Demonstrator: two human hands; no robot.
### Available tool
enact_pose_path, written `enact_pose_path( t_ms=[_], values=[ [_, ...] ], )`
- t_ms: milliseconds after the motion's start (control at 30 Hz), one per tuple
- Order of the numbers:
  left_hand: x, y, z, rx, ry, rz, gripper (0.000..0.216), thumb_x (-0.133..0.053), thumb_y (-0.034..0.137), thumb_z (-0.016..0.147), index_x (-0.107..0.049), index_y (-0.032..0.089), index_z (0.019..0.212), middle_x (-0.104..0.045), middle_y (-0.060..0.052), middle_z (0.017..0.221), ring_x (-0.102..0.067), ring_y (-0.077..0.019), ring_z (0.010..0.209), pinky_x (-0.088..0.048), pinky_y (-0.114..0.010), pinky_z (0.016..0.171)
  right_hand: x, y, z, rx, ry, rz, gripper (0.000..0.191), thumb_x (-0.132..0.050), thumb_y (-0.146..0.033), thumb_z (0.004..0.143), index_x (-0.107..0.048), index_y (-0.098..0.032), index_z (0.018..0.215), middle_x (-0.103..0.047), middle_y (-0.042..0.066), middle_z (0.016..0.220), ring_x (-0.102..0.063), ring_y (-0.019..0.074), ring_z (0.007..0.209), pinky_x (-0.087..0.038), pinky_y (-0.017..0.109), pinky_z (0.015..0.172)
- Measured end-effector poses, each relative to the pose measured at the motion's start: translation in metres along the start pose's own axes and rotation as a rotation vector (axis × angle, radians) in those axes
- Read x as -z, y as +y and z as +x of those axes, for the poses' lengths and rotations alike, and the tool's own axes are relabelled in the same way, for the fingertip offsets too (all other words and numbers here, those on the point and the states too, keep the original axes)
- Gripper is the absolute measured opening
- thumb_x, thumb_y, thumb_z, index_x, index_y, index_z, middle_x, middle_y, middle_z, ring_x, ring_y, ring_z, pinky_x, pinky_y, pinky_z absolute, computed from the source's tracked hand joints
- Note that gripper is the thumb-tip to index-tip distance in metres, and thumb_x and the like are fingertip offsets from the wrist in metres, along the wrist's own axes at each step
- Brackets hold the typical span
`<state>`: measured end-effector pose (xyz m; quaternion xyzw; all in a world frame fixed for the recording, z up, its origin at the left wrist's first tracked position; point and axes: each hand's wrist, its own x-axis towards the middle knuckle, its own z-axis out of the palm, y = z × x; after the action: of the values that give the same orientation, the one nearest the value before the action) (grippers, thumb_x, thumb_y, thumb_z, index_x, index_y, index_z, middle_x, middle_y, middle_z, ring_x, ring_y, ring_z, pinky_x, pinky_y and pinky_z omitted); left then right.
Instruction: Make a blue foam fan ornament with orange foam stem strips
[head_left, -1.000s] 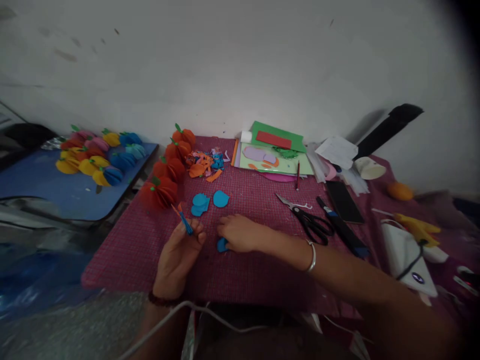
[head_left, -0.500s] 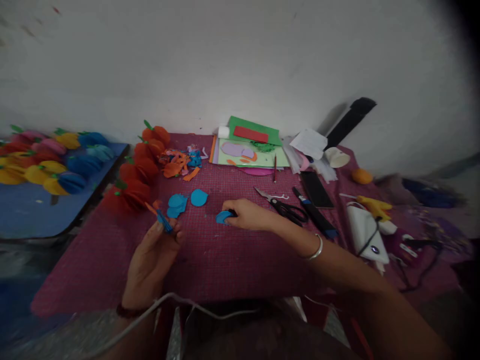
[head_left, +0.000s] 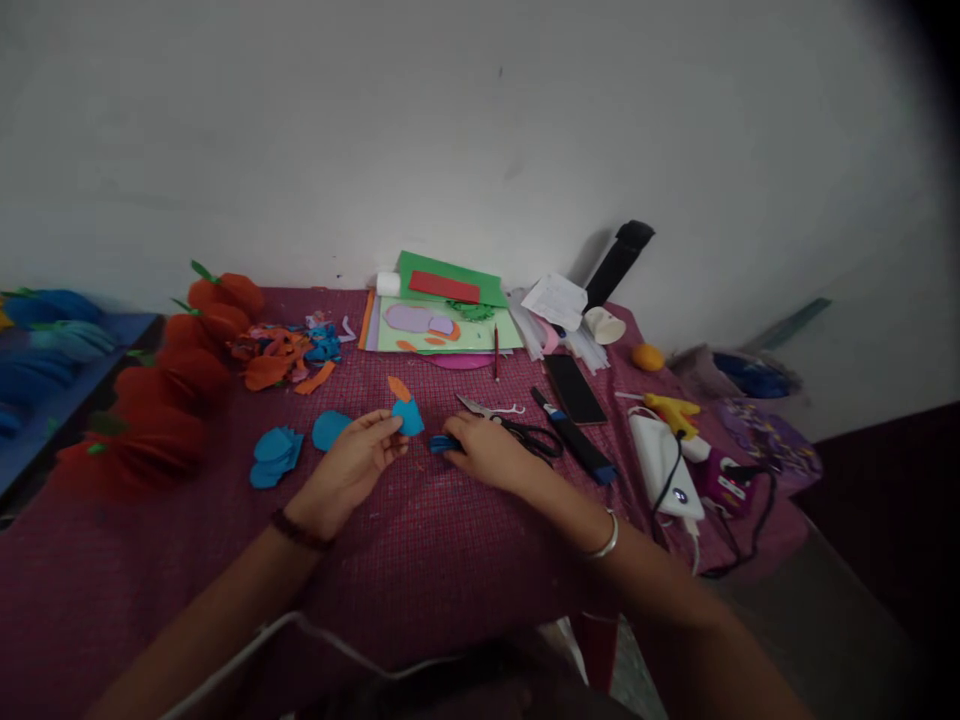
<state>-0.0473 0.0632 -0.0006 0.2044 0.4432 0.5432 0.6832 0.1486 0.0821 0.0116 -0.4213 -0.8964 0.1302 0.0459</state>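
Note:
My left hand (head_left: 346, 468) pinches a blue paper cutout (head_left: 409, 418) between thumb and fingers. A pointed orange paper leaf (head_left: 399, 388) sticks up from its top edge. Close by on the right, my right hand (head_left: 489, 450) is closed on some blue paper cutouts (head_left: 439, 443), seen edge-on just above the cloth. Its fingertips are partly hidden. A single blue paper circle (head_left: 328, 430) lies behind my left hand, and a loose pile of blue circles (head_left: 273, 458) lies to the left. Scissors (head_left: 532, 436) rest behind my right hand, partly covered by it.
Red folded-paper pumpkins (head_left: 161, 400) line the table's left side, near paper scraps (head_left: 281, 355). Coloured sheets (head_left: 450, 325) and a pencil (head_left: 496, 352) lie at the back. Rightward are a box cutter (head_left: 574, 437), phone (head_left: 574, 388), yellow glue gun (head_left: 673, 412) and white power bank (head_left: 664, 465).
The view has swung right. My left hand has come closer to my right hand, and its blue cutout now shows a flat face. My right hand still grips blue cutouts.

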Motion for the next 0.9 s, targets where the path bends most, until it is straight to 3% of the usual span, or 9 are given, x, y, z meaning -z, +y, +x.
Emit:
enact_pose_path(
  t_ms=[167, 367, 433, 567, 700, 900],
  values=[
    [0.004, -0.012, 0.001, 0.025, -0.025, 0.025, 0.011, -0.071, 0.007, 0.068, -0.062, 0.014, 0.068, -0.065, -0.001, 0.062, -0.063, -0.0135, 0.054, -0.053, -0.026, 0.057, -0.005, 0.003, -0.002, 0.016, 0.023, 0.047, 0.007, -0.055, -0.022, 0.09, -0.057, -0.015, 0.092, -0.059, 0.004, 0.09, -0.056, 0.015, 0.083, -0.041, 0.026, 0.074],
    [0.005, -0.017, -0.002, -0.318, -0.009, 0.35, 0.005, -0.074, 0.018, 0.069, -0.069, 0.017, 0.069, -0.067, 0.0, 0.068, -0.059, -0.0116, 0.062, -0.048, -0.021, 0.062, -0.009, 0.003, -0.005, 0.006, 0.149, 0.176, 0.007, -0.052, -0.016, 0.087, -0.059, -0.017, 0.085, -0.057, 0.001, 0.084, -0.053, 0.0133, 0.077, -0.04, 0.026, 0.072],
    [0.005, -0.018, -0.003, -0.365, -0.026, 0.412, 0.002, -0.073, 0.019, 0.071, -0.071, 0.018, 0.07, -0.068, 0.0, 0.07, -0.058, -0.0118, 0.065, -0.046, -0.02, 0.065, -0.012, 0.004, -0.004, -0.018, 0.227, 0.297, 0.007, -0.053, -0.014, 0.084, -0.059, -0.017, 0.083, -0.057, 0.0, 0.08, -0.052, 0.0126, 0.075, -0.04, 0.025, 0.07],
    [0.005, -0.022, -0.004, -0.268, -0.077, 0.307, 0.004, -0.073, 0.021, 0.072, -0.071, 0.019, 0.074, -0.068, 0.0, 0.073, -0.059, -0.0121, 0.068, -0.048, -0.022, 0.068, -0.015, 0.006, -0.002, -0.135, 0.292, 0.733, 0.008, -0.055, -0.015, 0.08, -0.056, -0.016, 0.073, -0.05, -0.005, 0.064, -0.045, 0.0092, 0.061, -0.036, 0.022, 0.058],
    [0.001, -0.024, -0.007, -0.092, -0.137, 0.081, 0.009, -0.077, 0.021, 0.067, -0.07, 0.018, 0.072, -0.069, 0.0, 0.072, -0.062, -0.0128, 0.069, -0.051, -0.025, 0.069, -0.017, 0.005, 0.001, -0.261, 0.206, 1.116, 0.008, -0.057, -0.016, 0.075, -0.054, -0.015, 0.068, -0.048, -0.007, 0.058, -0.042, 0.0073, 0.054, -0.034, 0.02, 0.052],
    [-0.005, -0.025, -0.01, 0.031, -0.073, -0.016, 0.016, -0.079, 0.016, 0.062, -0.068, 0.019, 0.072, -0.069, 0.002, 0.071, -0.062, -0.0135, 0.068, -0.054, -0.029, 0.068, -0.019, 0.007, 0.0, -0.374, -0.002, 1.478, 0.006, -0.058, -0.021, 0.071, -0.053, -0.017, 0.072, -0.048, -0.009, 0.051, -0.038, 0.0053, 0.041, -0.027, 0.017, 0.04]
  ],
)
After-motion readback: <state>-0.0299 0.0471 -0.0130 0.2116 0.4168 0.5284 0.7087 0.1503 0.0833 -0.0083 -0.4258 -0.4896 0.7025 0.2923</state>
